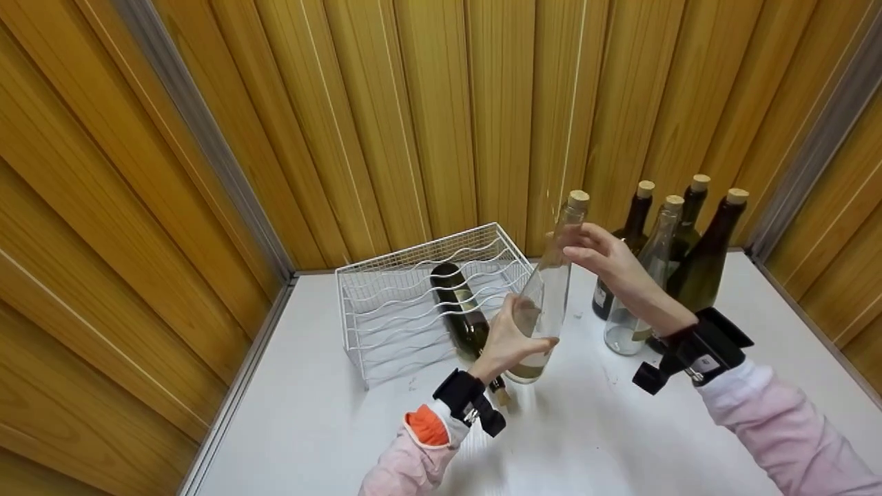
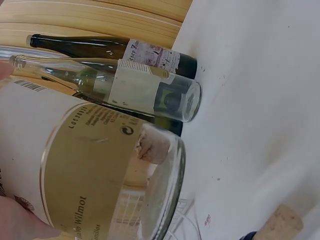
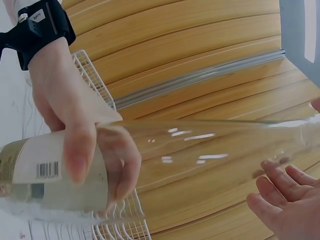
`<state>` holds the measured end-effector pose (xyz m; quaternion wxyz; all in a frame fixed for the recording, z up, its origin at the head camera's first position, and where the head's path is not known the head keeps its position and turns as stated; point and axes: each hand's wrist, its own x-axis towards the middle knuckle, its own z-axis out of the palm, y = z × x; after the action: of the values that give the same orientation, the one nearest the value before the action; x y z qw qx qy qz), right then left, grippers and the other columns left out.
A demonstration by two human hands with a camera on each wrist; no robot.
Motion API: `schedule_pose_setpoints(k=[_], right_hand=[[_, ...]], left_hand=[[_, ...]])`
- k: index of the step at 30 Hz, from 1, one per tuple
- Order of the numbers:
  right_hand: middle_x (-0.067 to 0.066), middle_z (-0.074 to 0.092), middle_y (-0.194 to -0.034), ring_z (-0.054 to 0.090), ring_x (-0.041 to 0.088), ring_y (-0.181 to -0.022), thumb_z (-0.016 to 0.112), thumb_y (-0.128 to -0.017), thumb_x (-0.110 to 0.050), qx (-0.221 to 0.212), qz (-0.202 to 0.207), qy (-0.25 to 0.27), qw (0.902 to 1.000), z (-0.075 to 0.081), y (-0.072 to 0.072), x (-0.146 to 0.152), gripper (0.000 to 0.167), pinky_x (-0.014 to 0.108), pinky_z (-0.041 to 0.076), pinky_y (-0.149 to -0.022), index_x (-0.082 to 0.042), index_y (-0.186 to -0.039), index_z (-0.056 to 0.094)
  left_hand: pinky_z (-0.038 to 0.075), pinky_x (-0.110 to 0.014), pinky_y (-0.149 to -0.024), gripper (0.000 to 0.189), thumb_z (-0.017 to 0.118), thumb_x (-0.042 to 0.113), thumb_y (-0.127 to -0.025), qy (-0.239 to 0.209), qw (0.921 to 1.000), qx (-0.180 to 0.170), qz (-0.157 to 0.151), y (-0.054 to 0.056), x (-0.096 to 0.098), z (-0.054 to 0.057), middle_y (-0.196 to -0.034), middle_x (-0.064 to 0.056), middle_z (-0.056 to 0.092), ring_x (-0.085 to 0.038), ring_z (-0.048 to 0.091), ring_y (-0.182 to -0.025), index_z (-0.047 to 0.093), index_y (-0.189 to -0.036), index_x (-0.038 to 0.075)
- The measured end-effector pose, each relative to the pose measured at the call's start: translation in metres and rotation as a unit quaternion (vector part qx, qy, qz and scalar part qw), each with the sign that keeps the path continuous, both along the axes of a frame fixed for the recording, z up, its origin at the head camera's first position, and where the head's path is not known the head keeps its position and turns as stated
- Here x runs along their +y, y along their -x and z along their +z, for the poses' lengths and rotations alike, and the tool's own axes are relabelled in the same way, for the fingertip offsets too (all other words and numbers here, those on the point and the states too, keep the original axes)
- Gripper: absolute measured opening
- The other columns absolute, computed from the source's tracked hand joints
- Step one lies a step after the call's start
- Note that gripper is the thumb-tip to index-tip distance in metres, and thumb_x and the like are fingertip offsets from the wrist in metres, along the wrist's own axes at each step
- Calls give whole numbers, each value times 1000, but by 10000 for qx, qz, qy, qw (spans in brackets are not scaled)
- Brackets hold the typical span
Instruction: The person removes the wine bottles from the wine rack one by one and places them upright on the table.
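Gripped around its lower body by my left hand [image 1: 513, 341], a clear glass wine bottle [image 1: 551, 289] leans to the right, cork stopper at the top. Its label is cream and gold [image 2: 85, 170], and a piece of cork shows through the glass near the base. Beside the neck, my right hand [image 1: 610, 262] has its fingers extended, fingertips [image 3: 270, 165] right at the glass. A dark wine bottle [image 1: 458, 303] lies in the white wire rack [image 1: 393, 331], its corked neck pointing toward me and partly hidden behind my left hand and wrist.
To the right stand several corked bottles: a clear one [image 1: 627, 331] in front, a dark green one [image 1: 706, 275] and other dark ones behind. My right forearm passes in front of them. Wood-panelled walls [image 1: 441, 124] enclose the white table [image 1: 289, 427].
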<state>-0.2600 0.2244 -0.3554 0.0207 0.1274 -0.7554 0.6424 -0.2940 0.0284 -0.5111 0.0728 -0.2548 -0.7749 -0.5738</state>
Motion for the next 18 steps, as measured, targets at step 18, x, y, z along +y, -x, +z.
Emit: schedule_pose_setpoints(k=[18], right_hand=[[-12,69,-83,66,4,-84,53,-111,-6,110,-656,1124,9914,0,7,-37,21,20,54,-86,-17,-103,68]], left_hand=[[55,-27,-103,64,94,9,-76,-236,9960,-857,-100,-21,14,7,-128,-23,75,-27,72,-118,57,-128,4]])
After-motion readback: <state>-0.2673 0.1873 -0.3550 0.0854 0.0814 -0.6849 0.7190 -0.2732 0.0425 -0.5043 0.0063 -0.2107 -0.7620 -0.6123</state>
